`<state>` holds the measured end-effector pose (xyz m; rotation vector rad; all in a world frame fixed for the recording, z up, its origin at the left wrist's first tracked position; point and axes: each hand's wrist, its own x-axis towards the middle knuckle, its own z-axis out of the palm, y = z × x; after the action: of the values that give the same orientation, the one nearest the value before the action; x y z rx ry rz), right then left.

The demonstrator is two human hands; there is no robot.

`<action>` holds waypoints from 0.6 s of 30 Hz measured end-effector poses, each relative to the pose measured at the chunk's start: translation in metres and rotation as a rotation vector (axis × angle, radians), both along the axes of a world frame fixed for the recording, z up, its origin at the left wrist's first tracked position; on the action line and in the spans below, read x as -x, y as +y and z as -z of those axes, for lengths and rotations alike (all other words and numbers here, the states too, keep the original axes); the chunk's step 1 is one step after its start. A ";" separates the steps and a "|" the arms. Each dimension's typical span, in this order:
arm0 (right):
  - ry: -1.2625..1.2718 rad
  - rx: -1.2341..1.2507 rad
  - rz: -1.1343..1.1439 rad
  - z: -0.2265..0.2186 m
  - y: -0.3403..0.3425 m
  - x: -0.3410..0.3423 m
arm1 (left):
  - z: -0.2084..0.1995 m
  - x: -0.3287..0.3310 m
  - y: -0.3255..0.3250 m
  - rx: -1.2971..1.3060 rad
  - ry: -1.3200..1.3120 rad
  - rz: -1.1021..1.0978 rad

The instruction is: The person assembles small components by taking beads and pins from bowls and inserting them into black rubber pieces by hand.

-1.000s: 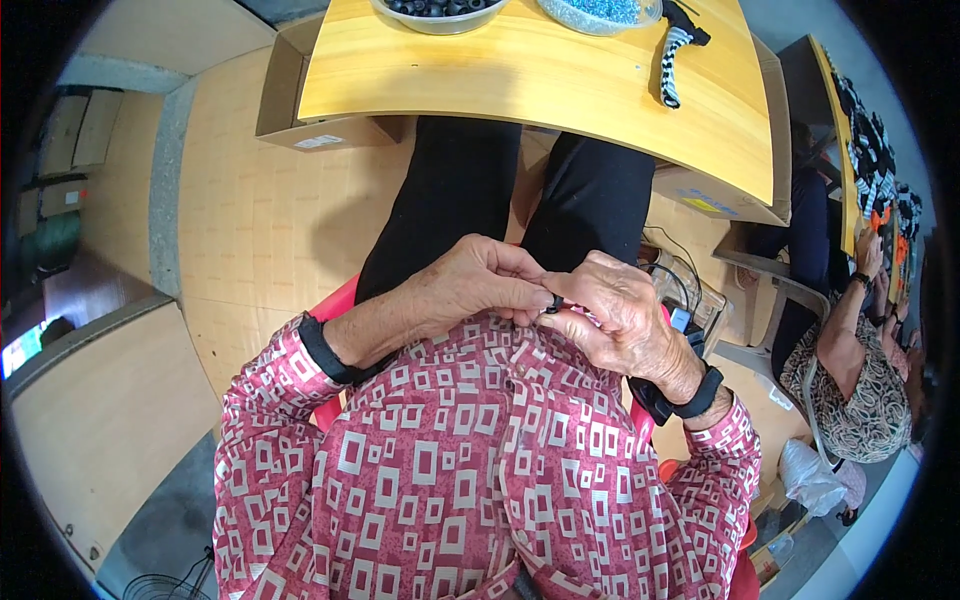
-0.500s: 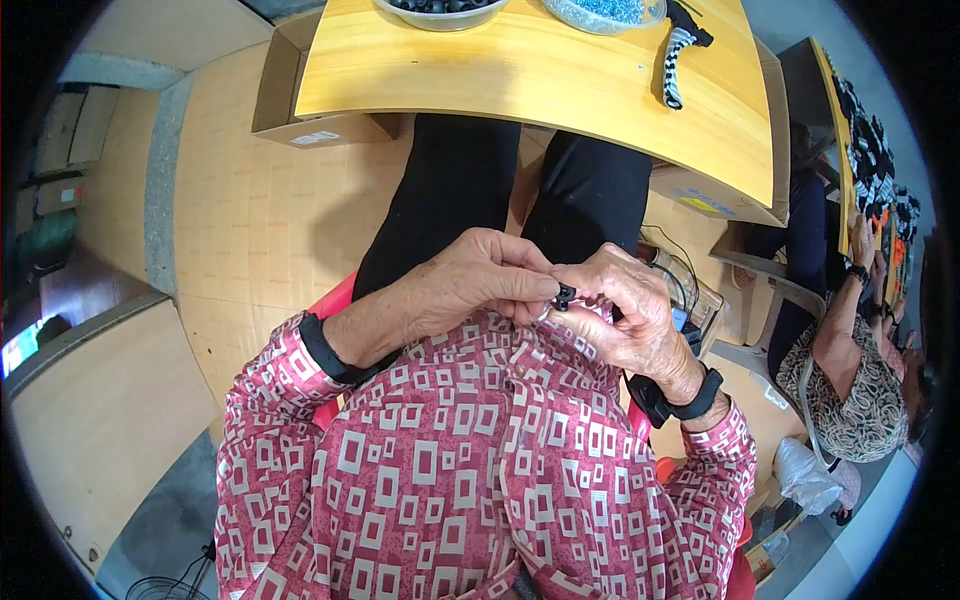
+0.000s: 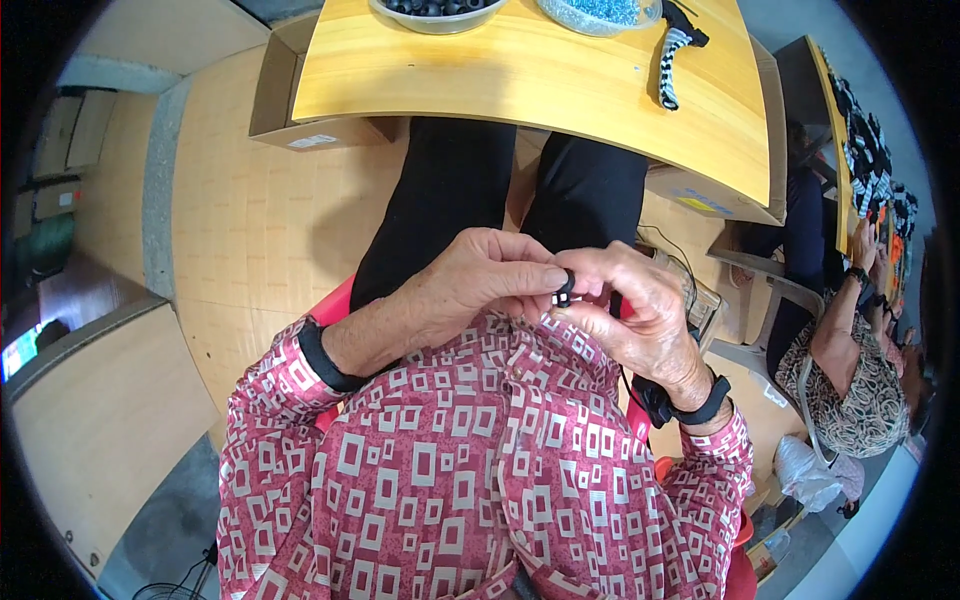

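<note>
Above my lap, my left hand [image 3: 490,275] and my right hand [image 3: 628,305] meet at a small black rounded piece [image 3: 564,288] with pale spots on its lower part. My left thumb and fingers pinch it from the left. The right thumb and forefinger close on it from the other side. Its exact kind is too small to make out, and the fingers partly cover it. Beyond my knees, on the yellow table [image 3: 400,85], stands a clear bowl of black round pieces [image 3: 435,12].
A clear bowl of blue and clear beads [image 3: 600,14] and a black-and-white striped fabric piece [image 3: 669,75] are on the table. Cardboard boxes [image 3: 700,192] flank its underside. At right, a co-worker [image 3: 850,390] sits at another table with striped items [image 3: 868,150].
My fingers have turned the small black piece, so more of its rounded top and pale spots shows. The right fingers have shifted slightly around it.
</note>
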<state>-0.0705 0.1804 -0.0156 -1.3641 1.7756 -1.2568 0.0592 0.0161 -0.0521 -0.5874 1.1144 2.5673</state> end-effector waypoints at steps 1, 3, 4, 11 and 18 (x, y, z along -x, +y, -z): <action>0.003 0.003 0.002 -0.001 0.000 0.000 | -0.001 0.001 0.000 -0.068 -0.005 -0.027; 0.065 0.090 0.075 -0.002 0.002 0.001 | -0.004 0.002 0.000 -0.121 -0.018 -0.042; 0.162 0.121 0.039 -0.003 0.002 0.004 | -0.005 0.003 0.000 -0.175 -0.036 -0.063; 0.166 0.165 0.119 -0.011 0.007 0.000 | -0.009 0.014 -0.002 -0.142 0.025 0.016; 0.076 0.146 0.216 -0.022 0.018 -0.001 | -0.027 0.030 -0.006 0.098 0.189 0.157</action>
<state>-0.0693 0.1984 0.0067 -1.3427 1.9591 -1.4927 0.0296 0.0105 -0.0253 -0.2703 1.2979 2.4836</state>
